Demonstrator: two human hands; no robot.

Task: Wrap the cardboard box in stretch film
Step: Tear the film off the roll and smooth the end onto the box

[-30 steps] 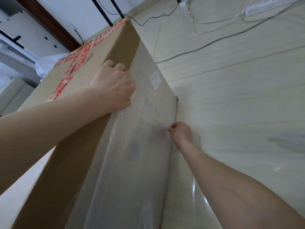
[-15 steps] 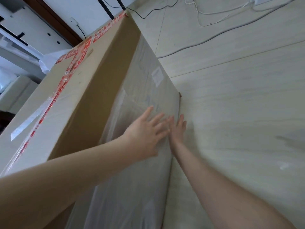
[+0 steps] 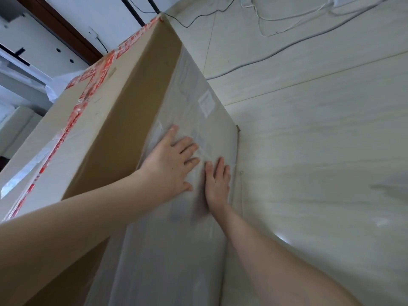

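Your left hand (image 3: pixel 171 165) and right hand (image 3: pixel 217 181) lie flat, fingers straight, side by side on the clear stretch film (image 3: pixel 167 250) covering the tall brown cardboard box (image 3: pixel 132 120), gripping nothing.

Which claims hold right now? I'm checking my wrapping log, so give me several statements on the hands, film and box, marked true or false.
1. The left hand and right hand both lie flat on the clear stretch film. True.
2. The left hand grips a film roll. False: it holds nothing, fingers spread on the film.
3. Red printed tape runs along the brown cardboard box's top. True.
4. Film covers that side right up to the top edge. False: a bare cardboard band shows above it.
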